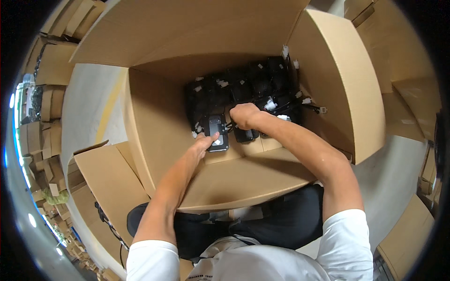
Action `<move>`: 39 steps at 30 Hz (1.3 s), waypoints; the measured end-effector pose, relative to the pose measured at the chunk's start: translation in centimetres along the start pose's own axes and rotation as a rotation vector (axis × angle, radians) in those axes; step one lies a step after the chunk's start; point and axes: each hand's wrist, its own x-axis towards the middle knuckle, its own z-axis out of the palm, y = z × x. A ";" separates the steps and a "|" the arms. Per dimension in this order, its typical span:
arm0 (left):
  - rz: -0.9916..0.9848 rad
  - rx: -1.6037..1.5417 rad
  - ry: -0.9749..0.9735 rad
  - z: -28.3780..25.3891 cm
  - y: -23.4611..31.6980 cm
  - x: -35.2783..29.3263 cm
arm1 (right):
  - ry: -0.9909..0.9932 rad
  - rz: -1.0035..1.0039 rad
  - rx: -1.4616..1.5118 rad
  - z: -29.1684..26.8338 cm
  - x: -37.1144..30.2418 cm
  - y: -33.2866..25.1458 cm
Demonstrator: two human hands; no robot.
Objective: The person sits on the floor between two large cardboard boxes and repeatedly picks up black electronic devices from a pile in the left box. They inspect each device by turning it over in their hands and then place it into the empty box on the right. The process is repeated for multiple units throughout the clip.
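Inside a deep open cardboard box [159, 122], my left hand [204, 143] grips a flat black rectangular device [217, 122] with a grey label, its thumb on the top face. My right hand [244, 115] is closed just right of that device, beside dark cables; what its fingers hold is hidden. Below my right hand lies another black unit [246, 136] on the box bottom. Rows of black units [234, 86] with white connectors fill the far part of the box. A white plug [270, 104] lies right of my right hand.
The box's right flap [349, 79] stands folded outward, and the near wall [248, 180] rises between my body and the contents. Another open carton [110, 168] stands at the left. Stacked cartons [51, 103] line the far left. A yellow line [110, 110] marks the floor.
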 end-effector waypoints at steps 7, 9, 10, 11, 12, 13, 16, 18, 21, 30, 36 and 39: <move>0.008 -0.434 -0.262 2.1 -0.8 2.3 | 0.011 0.058 0.008 -0.1 0.6 4.9; 0.031 -0.501 -0.333 2.6 -1.9 3.5 | 0.020 0.047 0.032 -1.3 0.3 5.1; 0.055 -0.540 -0.374 2.8 -2.0 4.8 | 0.020 0.040 0.010 -1.6 0.5 5.1; 0.039 -0.550 -0.413 2.2 -2.3 5.5 | 0.019 0.033 -0.011 -1.5 0.6 4.8; 0.053 -0.426 -0.339 2.2 -3.2 5.7 | 0.017 0.021 -0.039 -1.4 0.7 4.3; 0.073 -0.301 -0.259 2.7 -3.5 6.0 | 0.061 -0.004 -0.054 -0.4 1.0 4.6; 0.215 0.536 -0.037 3.2 -4.0 6.5 | 0.154 -0.060 -0.210 0.4 0.7 2.7; 0.442 1.207 -0.230 3.6 -1.6 5.8 | 0.287 -0.076 -0.255 2.1 0.4 3.4; 0.424 0.931 0.060 5.2 6.8 -0.4 | 0.302 -0.123 -0.416 4.2 -0.5 6.1; 1.584 0.294 0.432 -20.0 13.2 -36.8 | 0.412 -0.023 -0.049 -4.0 -11.9 1.1; 0.438 0.445 1.641 -46.4 -17.5 -30.8 | 0.387 0.056 0.124 -4.5 -19.5 0.5; 0.211 0.558 1.477 -48.8 -28.6 -27.7 | 0.362 -0.014 0.092 -6.8 -20.2 -3.7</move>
